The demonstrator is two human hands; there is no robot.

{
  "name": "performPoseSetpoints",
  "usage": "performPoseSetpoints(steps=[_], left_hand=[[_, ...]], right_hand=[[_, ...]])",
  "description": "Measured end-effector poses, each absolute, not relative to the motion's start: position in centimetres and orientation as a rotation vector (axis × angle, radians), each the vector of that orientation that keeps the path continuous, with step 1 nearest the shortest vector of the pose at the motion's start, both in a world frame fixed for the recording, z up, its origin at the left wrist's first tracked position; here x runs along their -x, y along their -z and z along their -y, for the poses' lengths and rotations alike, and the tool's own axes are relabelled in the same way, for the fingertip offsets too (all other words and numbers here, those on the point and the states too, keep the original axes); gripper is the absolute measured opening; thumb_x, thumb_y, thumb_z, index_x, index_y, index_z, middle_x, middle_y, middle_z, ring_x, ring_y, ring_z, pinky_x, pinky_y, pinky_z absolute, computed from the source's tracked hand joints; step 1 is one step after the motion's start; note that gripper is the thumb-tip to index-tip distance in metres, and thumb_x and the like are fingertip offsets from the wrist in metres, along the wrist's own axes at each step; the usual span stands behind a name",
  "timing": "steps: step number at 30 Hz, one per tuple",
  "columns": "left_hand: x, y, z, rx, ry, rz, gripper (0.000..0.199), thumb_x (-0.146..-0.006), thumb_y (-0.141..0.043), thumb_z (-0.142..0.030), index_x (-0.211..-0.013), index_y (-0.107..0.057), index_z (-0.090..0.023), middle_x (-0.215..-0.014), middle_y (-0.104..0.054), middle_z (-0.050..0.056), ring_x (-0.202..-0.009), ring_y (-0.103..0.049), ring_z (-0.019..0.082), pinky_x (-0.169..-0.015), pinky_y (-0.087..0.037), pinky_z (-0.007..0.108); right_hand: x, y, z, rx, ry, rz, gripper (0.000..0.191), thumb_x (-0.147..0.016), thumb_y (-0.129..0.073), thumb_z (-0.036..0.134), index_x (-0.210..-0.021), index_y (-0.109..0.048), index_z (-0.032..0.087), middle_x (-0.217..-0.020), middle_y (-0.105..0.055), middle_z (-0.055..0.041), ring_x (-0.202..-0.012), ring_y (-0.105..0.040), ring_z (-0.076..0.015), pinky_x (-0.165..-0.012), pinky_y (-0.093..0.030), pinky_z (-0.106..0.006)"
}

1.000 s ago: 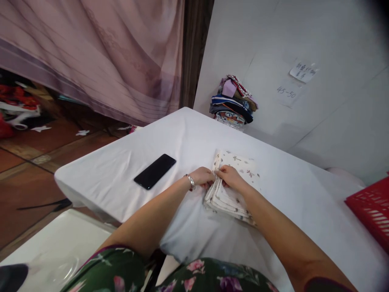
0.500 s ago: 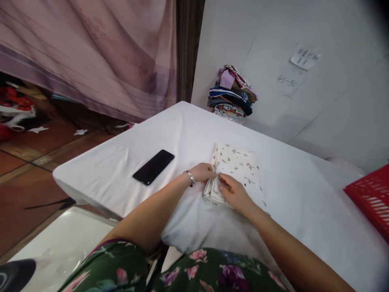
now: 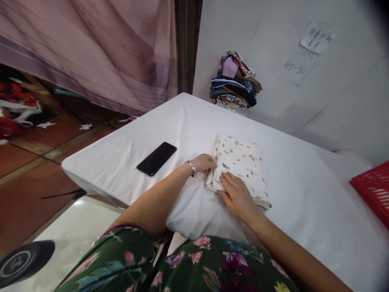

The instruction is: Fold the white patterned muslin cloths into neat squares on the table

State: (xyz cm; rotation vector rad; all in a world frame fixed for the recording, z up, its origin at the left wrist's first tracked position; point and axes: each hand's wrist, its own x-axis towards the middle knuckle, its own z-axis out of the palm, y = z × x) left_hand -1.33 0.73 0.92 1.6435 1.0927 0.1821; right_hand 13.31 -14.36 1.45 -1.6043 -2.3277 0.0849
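A folded white cloth (image 3: 243, 157) with small leaf and plant prints lies on the white-covered table (image 3: 306, 190) in front of me. At its left edge, my left hand (image 3: 204, 163), with a bracelet at the wrist, pinches the folded layers. My right hand (image 3: 237, 194) rests on the near part of the cloth, its fingers stretched over the top and the thumb at the near edge. A black phone (image 3: 157, 158) lies flat to the left of my left hand.
A stack of folded clothes (image 3: 235, 83) stands by the wall at the table's far edge. Right is a red basket (image 3: 372, 188). A pale stool (image 3: 79, 227) and a dark round object (image 3: 26, 263) are at lower left. A pink curtain (image 3: 121, 52) hangs behind.
My right hand has opened out from the left edge and now lies flatter on the cloth. The cloth's top looks smoother, with its near right corner showing. The view has shifted slightly.
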Motion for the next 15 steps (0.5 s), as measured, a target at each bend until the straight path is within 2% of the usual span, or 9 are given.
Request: performPoseSetpoints(steps=[4,8,15], left_hand=[[1.33,-0.66,-0.81,-1.621,-0.201,-1.089,0.016,-0.065,-0.060,-0.030,-0.068,-0.055,-0.016,-0.052,-0.056,-0.002,-0.047,-0.056,0.012,-0.047,-0.045,0.021],[1.37,-0.74,-0.74,-1.608,-0.198,-1.093,0.018,-0.065,-0.061,-0.031,-0.070,-0.056,-0.016,-0.050,-0.055,-0.002,-0.048,-0.056,0.012,-0.048,-0.046,0.021],[1.49,-0.94,-0.67,-1.591,-0.207,-1.085,0.028,-0.061,-0.068,-0.039,-0.070,-0.056,-0.016,-0.051,-0.055,-0.003,-0.048,-0.056,0.011,-0.046,-0.045,0.020]], right_hand=[[-12.67,-2.04,13.83,1.578,-0.150,2.232,0.034,-0.085,-0.043,0.025,-0.116,-0.054,0.017,-0.121,-0.053,-0.0116,-0.112,-0.047,-0.0243,-0.092,-0.041,-0.042],[-12.30,-2.31,13.65,1.623,-0.145,2.196,0.038,-0.080,-0.049,0.024,-0.118,-0.052,0.019,-0.116,-0.053,-0.0119,-0.105,-0.048,-0.0266,-0.086,-0.043,-0.043],[-12.36,-1.81,13.47,1.661,-0.098,2.210,0.029,-0.081,-0.046,0.018,-0.108,-0.058,0.016,-0.094,-0.055,-0.0099,-0.088,-0.050,-0.0229,-0.079,-0.044,-0.037]])
